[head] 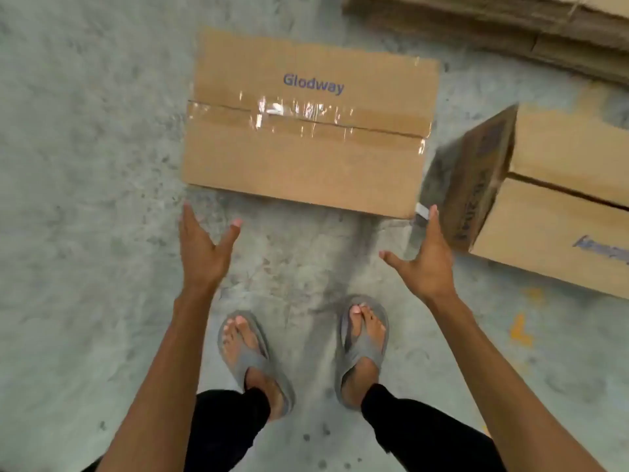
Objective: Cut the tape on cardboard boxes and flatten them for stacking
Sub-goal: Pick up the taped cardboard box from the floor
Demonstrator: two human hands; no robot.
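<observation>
A sealed cardboard box (pixel 306 158) printed "Glodway" lies on the concrete floor in front of my feet. Clear tape (pixel 299 114) runs along its centre seam, wrinkled in the middle. My left hand (pixel 204 247) hovers just short of the box's near left corner, fingers spread and empty. My right hand (pixel 425 260) is at the near right corner with the thumb spread wide. A slim grey tool with a white tip, apparently a box cutter (pixel 420 223), lies blurred along its fingers.
Two more boxes (pixel 561 206) lie stacked at the right, their near end close to my right hand. A pile of flattened cardboard (pixel 493 32) lies at the top right. My feet in grey sandals (pixel 360 342) stand behind the box. Bare floor (pixel 85 199) lies to the left.
</observation>
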